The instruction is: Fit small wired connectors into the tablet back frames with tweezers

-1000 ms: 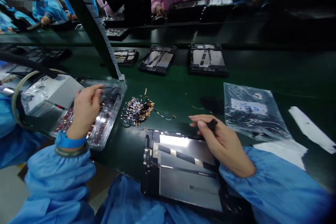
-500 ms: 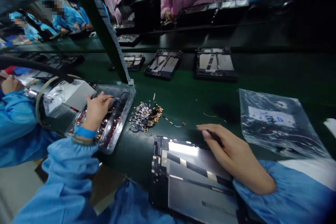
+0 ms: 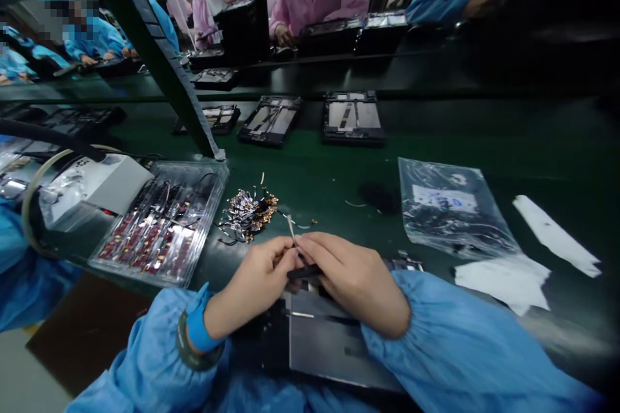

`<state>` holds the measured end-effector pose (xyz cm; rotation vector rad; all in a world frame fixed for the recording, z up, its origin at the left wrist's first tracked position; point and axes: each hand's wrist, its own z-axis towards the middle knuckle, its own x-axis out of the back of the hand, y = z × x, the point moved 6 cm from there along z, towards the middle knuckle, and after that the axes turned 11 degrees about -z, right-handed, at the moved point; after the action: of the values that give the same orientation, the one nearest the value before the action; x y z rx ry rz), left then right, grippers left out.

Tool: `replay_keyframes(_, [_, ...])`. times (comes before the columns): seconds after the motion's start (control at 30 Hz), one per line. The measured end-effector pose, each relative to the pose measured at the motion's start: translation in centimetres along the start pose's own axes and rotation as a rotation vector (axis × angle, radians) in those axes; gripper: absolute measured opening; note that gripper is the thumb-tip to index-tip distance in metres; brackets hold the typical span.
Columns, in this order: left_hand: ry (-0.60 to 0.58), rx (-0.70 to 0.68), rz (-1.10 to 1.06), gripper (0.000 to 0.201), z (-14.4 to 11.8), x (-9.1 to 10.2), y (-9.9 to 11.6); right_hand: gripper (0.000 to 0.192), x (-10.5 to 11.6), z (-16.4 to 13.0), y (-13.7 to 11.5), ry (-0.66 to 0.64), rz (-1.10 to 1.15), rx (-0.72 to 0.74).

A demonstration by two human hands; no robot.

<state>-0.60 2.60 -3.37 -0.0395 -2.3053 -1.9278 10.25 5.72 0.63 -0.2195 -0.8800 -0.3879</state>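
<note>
My left hand (image 3: 254, 274) and my right hand (image 3: 356, 274) meet fingertip to fingertip above an opened tablet-like device (image 3: 324, 348). The left fingers pinch a small thin part (image 3: 290, 227) whose pale narrow end sticks up between the hands; its lower end is hidden. My right hand is closed around a slim black tool (image 3: 304, 271), its tip out of sight, and its fingertips touch the small part too. Under the hands, the device shows a grey metal plate and dark edges. A heap of thin cables (image 3: 249, 213) with gold-coloured ends lies just beyond my left hand.
At left, a clear plastic tray (image 3: 213, 206) holds rows of small red and silver parts beside a white box (image 3: 119, 181). A plastic bag (image 3: 445, 206) and white scraps (image 3: 504, 281) lie at right. More opened devices (image 3: 353, 117) line the bench behind; people work opposite.
My left hand has come from the tray to the right hand, bringing a small thin part. The right hand has moved left over the device. The view has turned right.
</note>
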Motion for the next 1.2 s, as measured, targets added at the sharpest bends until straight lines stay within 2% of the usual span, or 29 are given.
replay_keyframes(0.13, [0.079, -0.279, 0.359, 0.024, -1.0, -0.6, 1.3, 0.031, -0.2, -0.6, -0.4, -0.002, -0.067, 0.022])
replay_keyframes(0.2, [0.087, -0.269, 0.376, 0.024, -1.0, -0.4, 1.1, 0.028, 0.1, -0.8, 0.1, -0.020, -0.011, -0.013])
replay_keyframes(0.27, [0.115, -0.122, 0.208, 0.025, -0.8, 0.4, 0.2, 0.021, 0.7, -1.1, 1.2, -0.009, 0.089, -0.131])
replay_keyframes(0.33, [0.143, 0.072, -0.122, 0.028, -0.7, 1.0, -0.9, 0.016, 1.3, -1.7, 2.4, 0.027, 0.168, -0.259])
replay_keyframes(0.4, [0.117, 0.207, -0.468, 0.032, -0.8, 0.6, -1.5, 0.014, 1.6, -2.4, 2.7, 0.021, 0.196, -0.287])
replay_keyframes(0.5, [0.021, 0.281, -0.772, 0.030, -1.1, -0.9, -1.4, 0.018, 1.2, -3.0, 2.0, -0.075, 0.192, -0.194])
replay_keyframes(0.53, [0.003, 0.287, -0.823, 0.028, -1.2, -1.3, -1.3, 0.018, 1.0, -3.0, 2.0, -0.095, 0.211, -0.200])
replay_keyframes(0.6, [0.010, 0.270, -0.863, 0.026, -1.3, -1.7, -1.3, 0.014, 0.6, -2.9, 2.6, -0.115, 0.309, -0.314])
replay_keyframes(0.73, [-0.009, 0.269, -0.756, 0.029, -1.6, -2.3, -1.7, 0.029, -0.6, -2.3, 4.1, -0.171, 0.666, -0.706])
replay_keyframes(0.83, [-0.004, 0.232, -0.567, 0.036, -1.9, -2.4, -1.9, 0.024, -1.0, -1.8, 3.9, -0.145, 0.833, -0.850])
replay_keyframes(0.93, [0.042, 0.163, -0.476, 0.040, -2.0, -2.0, -1.7, 0.023, -0.8, -1.6, 3.2, -0.112, 0.877, -0.856])
replay_keyframes(1.07, [0.005, 0.196, -0.497, 0.037, -2.2, -2.5, -1.8, 0.029, -0.6, -1.7, 2.7, -0.097, 0.952, -0.868])
replay_keyframes(1.13, [-0.030, 0.204, -0.477, 0.035, -2.3, -2.9, -1.8, 0.024, -0.3, -1.6, 2.7, -0.069, 0.887, -0.831])
replay_keyframes(1.2, [0.028, 0.092, -0.383, 0.028, -2.3, -2.6, -1.3, 0.018, 0.2, -1.5, 2.6, -0.004, 0.748, -0.753])
